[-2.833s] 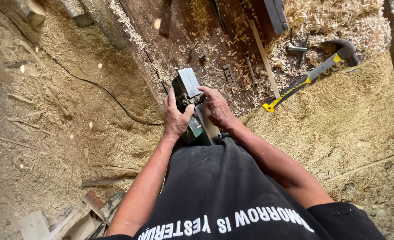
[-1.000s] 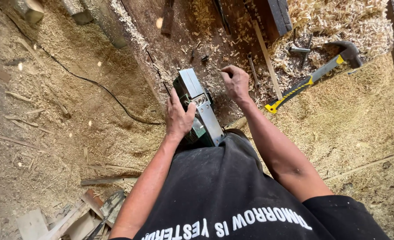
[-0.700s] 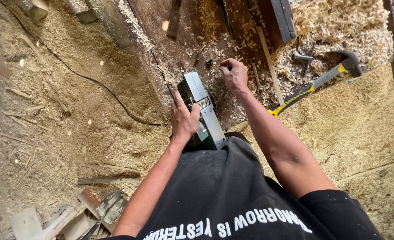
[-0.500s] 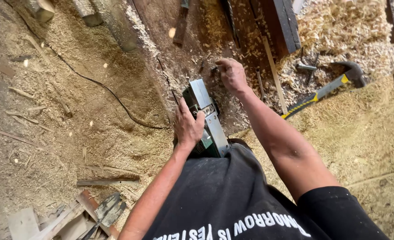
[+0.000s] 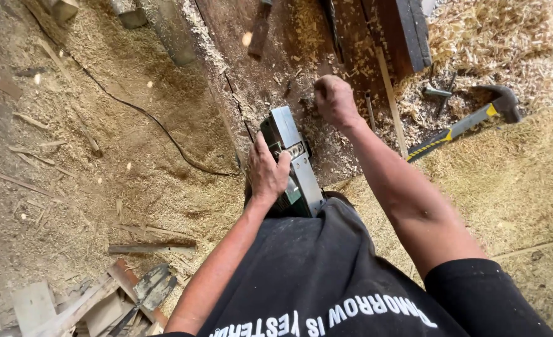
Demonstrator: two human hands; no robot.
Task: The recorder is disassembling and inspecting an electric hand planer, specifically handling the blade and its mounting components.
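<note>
My left hand (image 5: 268, 170) grips a green and silver electric planer (image 5: 291, 157), held upside down against my lap with its metal sole facing up. My right hand (image 5: 334, 100) is closed in a loose fist, reaching out over a dark wooden plank (image 5: 239, 68) strewn with shavings; whether anything small sits in its fingers cannot be told. A black power cord (image 5: 140, 112) runs across the sawdust floor to the left.
A hammer with a black and yellow handle (image 5: 470, 122) lies in wood shavings at the right. Dark boards (image 5: 407, 31) lie at the top. Wood scraps and offcuts (image 5: 102, 299) pile at the lower left. Sawdust covers the ground.
My right hand has let go of the planer and reached forward over the plank. My left hand keeps its hold on the planer. The view has shifted slightly.
</note>
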